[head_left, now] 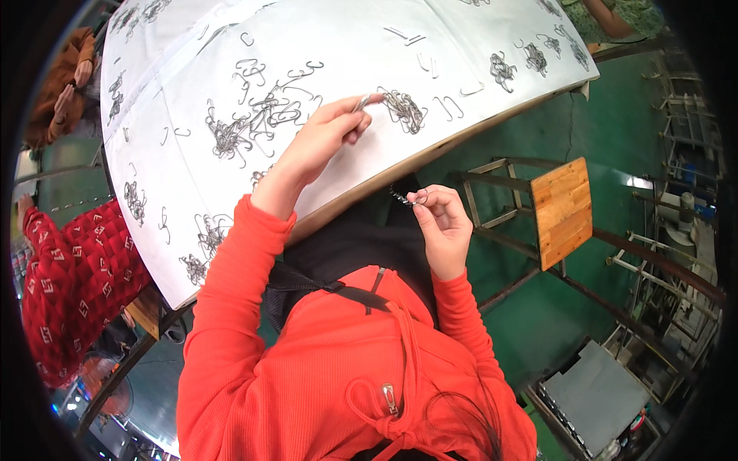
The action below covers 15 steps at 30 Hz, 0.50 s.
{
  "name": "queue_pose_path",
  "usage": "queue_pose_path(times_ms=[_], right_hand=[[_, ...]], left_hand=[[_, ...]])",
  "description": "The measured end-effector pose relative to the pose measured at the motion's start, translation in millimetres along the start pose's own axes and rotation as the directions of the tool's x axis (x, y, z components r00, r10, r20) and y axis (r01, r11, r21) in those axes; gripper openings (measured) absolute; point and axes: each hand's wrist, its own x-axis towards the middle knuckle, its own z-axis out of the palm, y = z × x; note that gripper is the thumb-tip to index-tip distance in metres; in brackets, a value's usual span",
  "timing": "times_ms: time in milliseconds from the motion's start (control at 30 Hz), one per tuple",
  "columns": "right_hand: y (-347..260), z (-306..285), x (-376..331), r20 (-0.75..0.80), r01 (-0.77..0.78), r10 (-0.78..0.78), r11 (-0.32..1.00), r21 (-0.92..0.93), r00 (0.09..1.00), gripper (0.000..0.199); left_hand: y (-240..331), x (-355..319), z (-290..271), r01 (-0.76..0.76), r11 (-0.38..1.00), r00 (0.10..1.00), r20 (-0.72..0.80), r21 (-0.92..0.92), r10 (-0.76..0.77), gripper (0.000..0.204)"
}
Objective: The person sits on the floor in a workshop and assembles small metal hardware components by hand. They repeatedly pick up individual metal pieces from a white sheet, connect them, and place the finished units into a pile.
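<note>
A thin grey wire hook (363, 102) is pinched in the left hand (327, 134) over the white counter (177, 46), while a dark hook cluster (403, 199) is gripped by the right hand (442, 223).

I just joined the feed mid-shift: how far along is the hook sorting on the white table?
Done: the right hand holds a short bunch of wire hooks at the table edge. In hand: the left hand pinches one hook beside a tangled clump. Left: most of it, judging by the big tangle and the scattered clumps across the white table.
</note>
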Motion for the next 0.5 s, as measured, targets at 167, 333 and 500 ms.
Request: queue_pose_path(times_ms=[167, 333, 500], right_hand=[[-1.4, 6.7, 0.6, 0.029, -0.02, 0.021, 0.999, -0.038, 0.999, 0.012], [-1.3, 13.6, 4.8, 0.074, 0.0, 0.004, 0.999, -0.053, 0.997, 0.012], [-2.5, 20.8, 7.7, 0.099, 0.018, -0.009, 0.996, -0.083, 0.995, 0.012]], left_hand=[[-11.2, -26.3, -11.6, 0.147, 0.949, 0.988, -0.012, -0.278, -0.157, 0.04], [-15.6, -41.3, -3.2, 0.136, 0.893, 0.988, -0.009, -0.429, -0.154, 0.039], [-26.1, -62.0, 10.3, 0.116, 0.991, 0.993, 0.003, -0.073, -0.116, 0.037]])
